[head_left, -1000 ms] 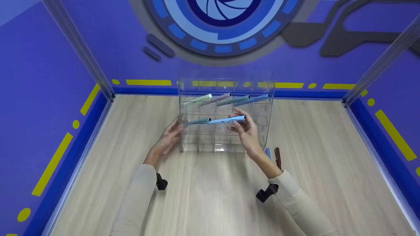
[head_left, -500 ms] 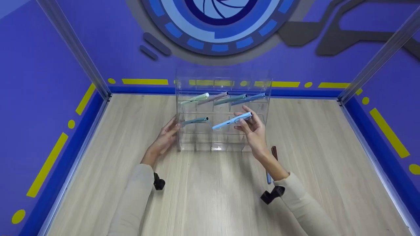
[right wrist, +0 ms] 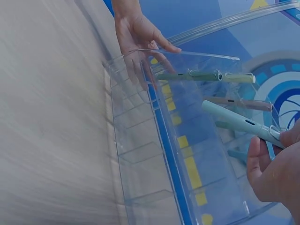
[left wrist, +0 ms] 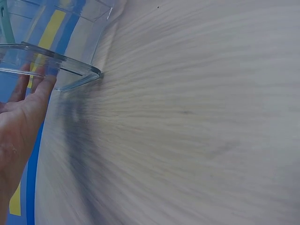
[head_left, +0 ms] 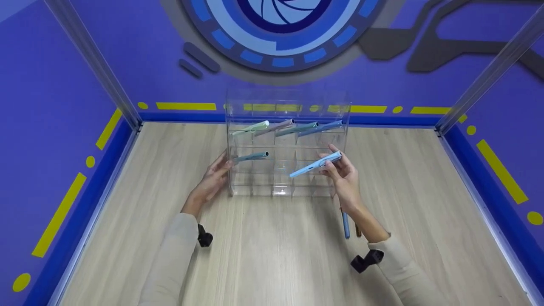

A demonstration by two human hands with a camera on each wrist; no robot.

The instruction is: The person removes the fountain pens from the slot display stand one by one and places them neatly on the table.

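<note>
Just a slim light-blue pen (head_left: 315, 165)

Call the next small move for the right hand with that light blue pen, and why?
Probably tip the light blue pen nose-first into a free middle-row slot of the clear acrylic organizer: the right hand holds it just in front, and the left hand braces the side.

Both hands are raised forward — left hand (head_left: 212, 178) flat with straight fingers, right hand (head_left: 345, 178) pinching.
</note>
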